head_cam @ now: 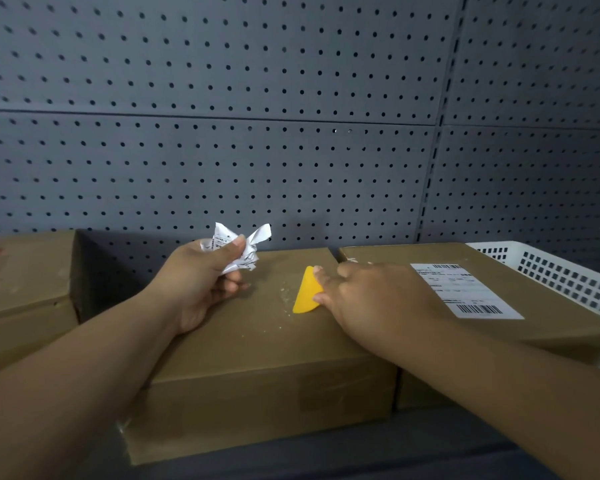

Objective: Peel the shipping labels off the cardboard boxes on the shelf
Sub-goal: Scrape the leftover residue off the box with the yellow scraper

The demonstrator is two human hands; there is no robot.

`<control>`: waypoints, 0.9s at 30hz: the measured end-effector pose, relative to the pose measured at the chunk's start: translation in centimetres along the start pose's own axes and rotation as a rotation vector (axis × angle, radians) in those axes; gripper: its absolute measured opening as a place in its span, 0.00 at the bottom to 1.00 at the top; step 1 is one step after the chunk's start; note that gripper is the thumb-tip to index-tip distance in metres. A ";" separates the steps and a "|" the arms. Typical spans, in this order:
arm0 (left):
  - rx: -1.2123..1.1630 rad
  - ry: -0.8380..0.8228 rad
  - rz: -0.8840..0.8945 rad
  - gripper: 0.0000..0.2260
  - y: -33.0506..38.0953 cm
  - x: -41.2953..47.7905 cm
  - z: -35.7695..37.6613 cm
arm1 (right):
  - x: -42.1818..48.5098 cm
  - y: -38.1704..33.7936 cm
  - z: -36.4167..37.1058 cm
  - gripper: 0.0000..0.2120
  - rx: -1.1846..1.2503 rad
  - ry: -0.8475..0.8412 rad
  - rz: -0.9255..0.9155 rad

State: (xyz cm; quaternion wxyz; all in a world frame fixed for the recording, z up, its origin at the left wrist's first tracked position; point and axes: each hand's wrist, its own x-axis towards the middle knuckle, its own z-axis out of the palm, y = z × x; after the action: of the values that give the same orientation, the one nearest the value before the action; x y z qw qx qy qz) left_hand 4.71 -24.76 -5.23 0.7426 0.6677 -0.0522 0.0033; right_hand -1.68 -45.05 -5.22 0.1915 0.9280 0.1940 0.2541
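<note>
Scraping residue: right hand (371, 299) grips yellow scraper (305, 294) on stripped middle box (257, 341); left hand (205, 282) clutches crumpled label (238, 249); right box's label (465, 289) remains.

Yellow scraper (306, 292), brown box (257, 358), barcoded white label (465, 289)

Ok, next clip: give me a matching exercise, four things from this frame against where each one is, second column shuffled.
Things:
1. crumpled label
2. yellow scraper
3. flat shipping label
4. white basket

Places:
A. far right, beside the boxes
B. stuck on top of the right box
C. in the left hand
D. under the right hand, on the middle box

Pairs: 1-C, 2-D, 3-B, 4-A
</note>
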 end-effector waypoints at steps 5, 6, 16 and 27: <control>-0.003 -0.006 -0.004 0.09 0.1 0.0 0.0 | -0.2 0.2 0.0 0.23 0.020 0.019 -0.003; -0.005 -0.003 -0.004 0.09 0.1 0.0 0.0 | -0.3 0.3 0.0 0.23 0.030 0.026 -0.002; 0.001 0.011 -0.010 0.09 0.1 0.0 0.1 | -0.5 0.4 0.0 0.21 -0.045 0.063 -0.007; -0.004 0.004 -0.003 0.08 0.1 -0.1 0.0 | -0.5 1.0 -0.7 0.19 -0.177 -0.001 0.013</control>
State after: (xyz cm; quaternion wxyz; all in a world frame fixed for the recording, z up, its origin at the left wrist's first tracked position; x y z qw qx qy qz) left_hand 4.59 -24.78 -5.16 0.7440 0.6663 -0.0496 0.0032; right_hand -2.25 -45.94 -4.42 0.2712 0.9088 0.1649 0.2709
